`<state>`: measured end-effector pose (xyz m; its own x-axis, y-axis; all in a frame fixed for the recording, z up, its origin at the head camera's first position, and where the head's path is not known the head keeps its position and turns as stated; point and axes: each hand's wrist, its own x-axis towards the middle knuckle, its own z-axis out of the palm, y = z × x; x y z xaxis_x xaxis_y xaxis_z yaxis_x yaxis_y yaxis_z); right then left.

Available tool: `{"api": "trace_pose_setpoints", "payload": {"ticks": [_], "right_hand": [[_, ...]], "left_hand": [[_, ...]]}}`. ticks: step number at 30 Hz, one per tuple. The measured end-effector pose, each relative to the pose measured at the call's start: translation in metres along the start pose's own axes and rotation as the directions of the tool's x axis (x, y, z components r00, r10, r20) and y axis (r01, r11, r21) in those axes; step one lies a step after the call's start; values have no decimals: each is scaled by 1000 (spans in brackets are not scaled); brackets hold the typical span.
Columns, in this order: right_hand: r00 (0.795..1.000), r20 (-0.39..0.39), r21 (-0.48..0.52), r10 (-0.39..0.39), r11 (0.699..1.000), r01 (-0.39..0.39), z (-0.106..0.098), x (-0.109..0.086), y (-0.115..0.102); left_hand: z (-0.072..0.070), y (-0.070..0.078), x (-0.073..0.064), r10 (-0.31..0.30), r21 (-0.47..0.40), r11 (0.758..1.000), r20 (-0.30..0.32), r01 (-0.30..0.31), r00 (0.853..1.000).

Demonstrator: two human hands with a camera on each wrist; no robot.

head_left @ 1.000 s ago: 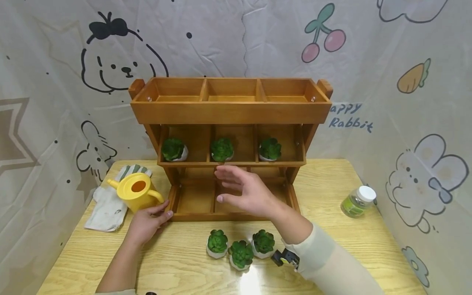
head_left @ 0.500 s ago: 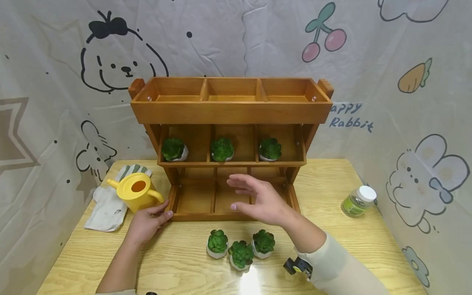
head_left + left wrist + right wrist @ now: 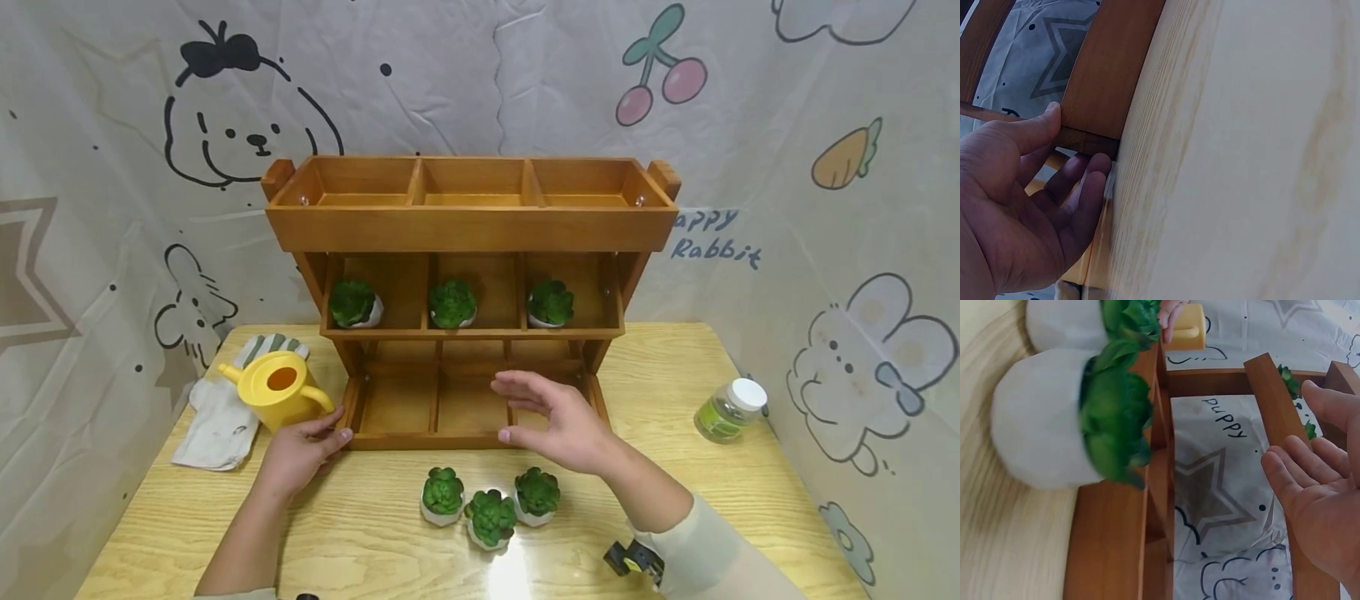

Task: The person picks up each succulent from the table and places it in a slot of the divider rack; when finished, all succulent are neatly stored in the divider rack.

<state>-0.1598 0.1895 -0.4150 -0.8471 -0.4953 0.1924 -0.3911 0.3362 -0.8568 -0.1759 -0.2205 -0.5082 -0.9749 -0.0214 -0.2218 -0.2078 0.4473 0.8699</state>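
A three-tier wooden plant stand [image 3: 468,231] faces me. Potted succulents sit in its middle tier, on the left [image 3: 351,302], in the centre [image 3: 452,303] and on the right [image 3: 551,302]. My left hand [image 3: 300,454] holds the lower tier's front left corner; in the left wrist view its thumb lies on the front board, fingers curled at the end. Relaxed and holding nothing, my right hand [image 3: 558,425] hovers before the lower tier's right part. Three more potted succulents [image 3: 491,517] stand close together on the table in front of the stand; the right wrist view shows one white pot [image 3: 1047,419] large.
Beside my left hand stands a yellow watering can [image 3: 273,392], near a pale cloth item with green stripes [image 3: 213,433]. A white-lidded jar [image 3: 727,412] is at the table's right. Printed fabric [image 3: 450,75] hangs behind and along both sides.
My right hand has moved rightward and a little down in the head view, away from the middle tier. The left hand and the plants stay where they were.
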Motion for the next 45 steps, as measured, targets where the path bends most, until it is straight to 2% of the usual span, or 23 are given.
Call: {"api": "trace_pose_setpoints", "payload": {"ticks": [11,16,25,32,39,45], "right_hand": [[996,93,-71,15,997,-8,4,-20,17],[993,120,-143,17,990,0,4,-34,25],[978,194,-170,79,984,-46,5,-56,37],[968,213,-221,130,972,-82,8,-65,45],[946,265,-226,189,965,-130,12,-71,56],[949,255,-265,187,957,-117,16,-75,63]], "left_hand": [[0,0,-1,12,9,1000,-7,-11,1000],[0,0,-1,20,17,1000,-1,-20,1000],[0,0,-1,18,27,999,-1,-18,1000],[0,0,-1,13,21,1000,1,-13,1000],[0,1,-1,14,28,1000,-3,-14,1000],[0,2,-1,11,24,1000,-6,-10,1000]]}}
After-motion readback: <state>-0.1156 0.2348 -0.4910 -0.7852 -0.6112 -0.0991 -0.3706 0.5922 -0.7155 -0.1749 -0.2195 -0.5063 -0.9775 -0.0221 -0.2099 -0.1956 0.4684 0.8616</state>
